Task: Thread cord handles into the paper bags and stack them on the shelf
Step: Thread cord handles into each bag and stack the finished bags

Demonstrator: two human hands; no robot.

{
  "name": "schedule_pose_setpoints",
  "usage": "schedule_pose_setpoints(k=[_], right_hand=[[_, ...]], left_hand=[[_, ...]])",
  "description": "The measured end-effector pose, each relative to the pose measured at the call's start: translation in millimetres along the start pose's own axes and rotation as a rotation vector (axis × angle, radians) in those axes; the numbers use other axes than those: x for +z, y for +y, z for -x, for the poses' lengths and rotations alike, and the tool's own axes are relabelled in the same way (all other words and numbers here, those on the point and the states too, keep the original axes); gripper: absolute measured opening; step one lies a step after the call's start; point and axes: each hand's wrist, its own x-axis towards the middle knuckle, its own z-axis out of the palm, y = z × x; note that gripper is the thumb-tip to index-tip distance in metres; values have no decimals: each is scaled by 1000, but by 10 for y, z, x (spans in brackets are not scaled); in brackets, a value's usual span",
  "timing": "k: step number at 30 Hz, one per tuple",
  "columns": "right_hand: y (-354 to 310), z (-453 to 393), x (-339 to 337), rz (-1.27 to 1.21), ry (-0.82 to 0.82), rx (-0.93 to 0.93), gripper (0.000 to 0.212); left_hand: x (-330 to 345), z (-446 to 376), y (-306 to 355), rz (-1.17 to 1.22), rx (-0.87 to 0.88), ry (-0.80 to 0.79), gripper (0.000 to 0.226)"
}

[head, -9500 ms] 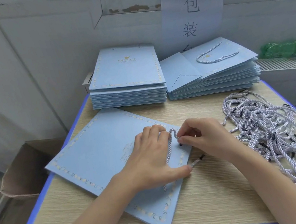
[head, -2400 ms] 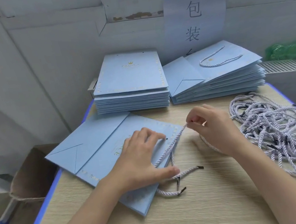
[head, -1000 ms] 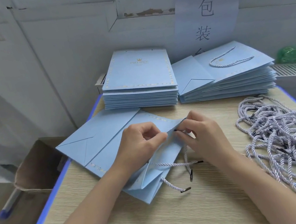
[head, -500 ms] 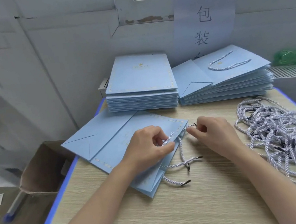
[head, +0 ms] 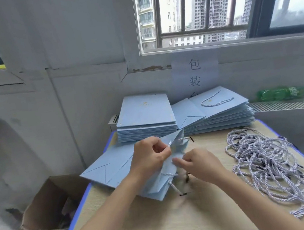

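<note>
— Where is the paper bag (head: 115, 168) being worked on?

— It lies across the left half of the worktop (head: 210, 201), its folded bottom overhanging the left edge. Its mouth end is lifted off the surface, the top panel raised and parted.

— And the person's hands?

— The left hand (head: 150, 158) has its fingers curled, pinching a cord handle (head: 183, 139) at the raised mouth of the bag. One dark-tipped end of that cord sticks out past the paper toward the far edge. The right hand (head: 200, 163) is just beside it, lower, fingers curled at the bag's mouth edge; they seem to pinch the paper, though motion blur hides the exact grip.

— Any other cord on that bag?

— Another cord (head: 175, 187) hangs from the mouth end toward the near edge, its dark tips blurred.

— What else does the worktop carry?

— A loose heap of cords (head: 270, 163) fills the right side. Along the far edge sit two piles: a stack of plain bags (head: 146, 119) on the left, and a stack of bags with handles (head: 216, 110) touching it on the right, a cord loop lying on top.

— Beyond the worktop?

— A cardboard box (head: 34, 219) stands on the floor by the near left corner, and a paper sign (head: 195, 74) hangs on the wall under the window.
</note>
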Motion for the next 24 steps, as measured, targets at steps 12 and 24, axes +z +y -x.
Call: schedule_pose_setpoints(k=[12, 24], right_hand=[[-781, -121, -1384, -1086, 13, -18, 16], [-408, -481, -1756, -1159, 153, 21, 9]], left_hand=[[-677, -561, 1236, 596, -183, 143, 15], [-1017, -974, 851, 711, -223, 238, 21]])
